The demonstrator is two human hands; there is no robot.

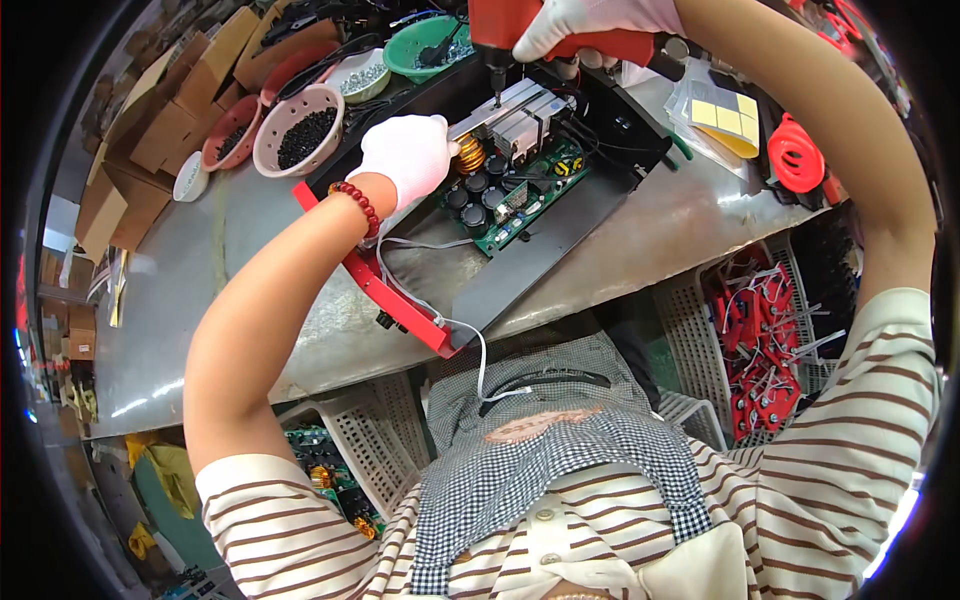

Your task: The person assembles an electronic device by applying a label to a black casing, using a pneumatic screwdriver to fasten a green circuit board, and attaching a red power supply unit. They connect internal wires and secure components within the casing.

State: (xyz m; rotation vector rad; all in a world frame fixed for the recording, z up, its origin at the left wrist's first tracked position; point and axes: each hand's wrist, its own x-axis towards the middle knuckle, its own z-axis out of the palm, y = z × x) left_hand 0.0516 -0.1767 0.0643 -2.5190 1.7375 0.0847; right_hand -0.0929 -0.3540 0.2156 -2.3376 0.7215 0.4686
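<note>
Machine case [555, 240] lying open beneath a red drill [497, 22]

The steel bench [150, 320], dull and scuffed, is carrying the case near its far side. A red frame [395, 300] is running down the case's left, beside smooth black panels. The drill is pointing down, and the right hand [590, 15], in a white glove, is wrapping its grip around the handle. The left hand [405, 160], also gloved, is resting beside the work with curled fingers; whether its grip is pinching anything, I cannot tell. A slip of the drill could be catching that glove, since it is sitting so near.

The green circuit board [497, 238] is lying inside the case, crowded with parts. Above it, a ridged silver block [520, 115] is seemingly meeting the drill bit [497, 90]. Tilting or overpressing could be sending the bit skating off the hard metal, denting the round black cans [472, 215] or nicking the glossy copper coil [468, 155]. A thin white cable [485, 360] is hanging over the bench edge; snagging on clothing could be tugging the case askew. Farther left, a pink bowl [265, 160] is holding tiny black pieces [303, 140].
</note>
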